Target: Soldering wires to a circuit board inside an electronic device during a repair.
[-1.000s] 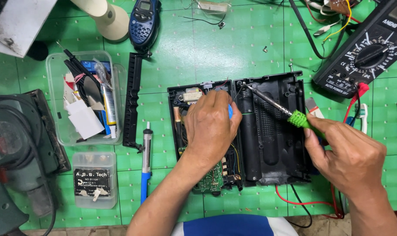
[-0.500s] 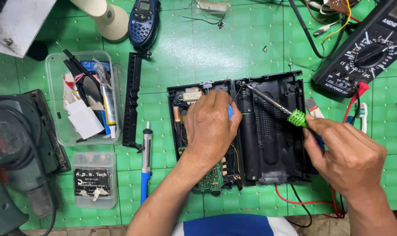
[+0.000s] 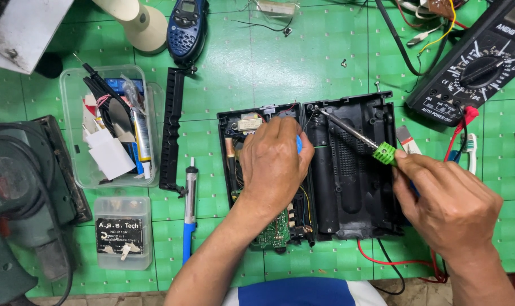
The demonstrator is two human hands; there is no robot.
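Two hands work on an opened black radio case point(image 3: 348, 170) lying near the middle of the green cutting mat point(image 3: 302, 73). The left hand point(image 3: 277, 164) rests flat on the left half, covering the green circuit board point(image 3: 274, 232), with its fingers close together. The right hand point(image 3: 450, 207) is closed tight around a soldering iron point(image 3: 353, 131) with a green collar, and its metal tip touches the top of the case's right half. A black multimeter point(image 3: 475, 68) sits at the mat's top right corner. A clear plastic box point(image 3: 107, 124) of small parts stands toward the left edge.
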